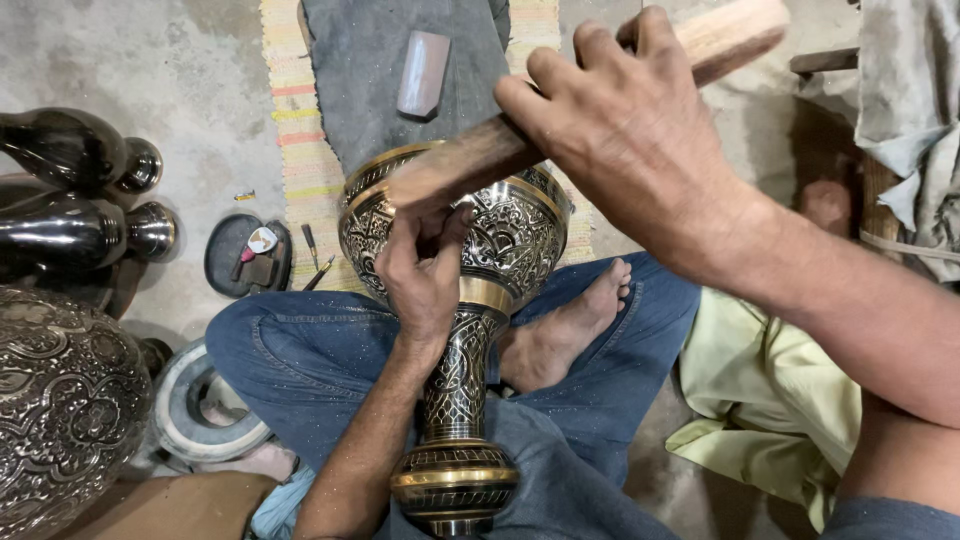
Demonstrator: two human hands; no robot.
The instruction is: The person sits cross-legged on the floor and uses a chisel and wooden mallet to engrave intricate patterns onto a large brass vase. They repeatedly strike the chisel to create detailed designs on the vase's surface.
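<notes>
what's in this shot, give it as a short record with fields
setting: person sits cross-legged on a floor
left hand: left hand pressed on an engraved brass vase laid across the lap
right hand: right hand grips a wooden stick over the vase's bowl
nearby: dark vases at left, striped mat, yellow cloth
</notes>
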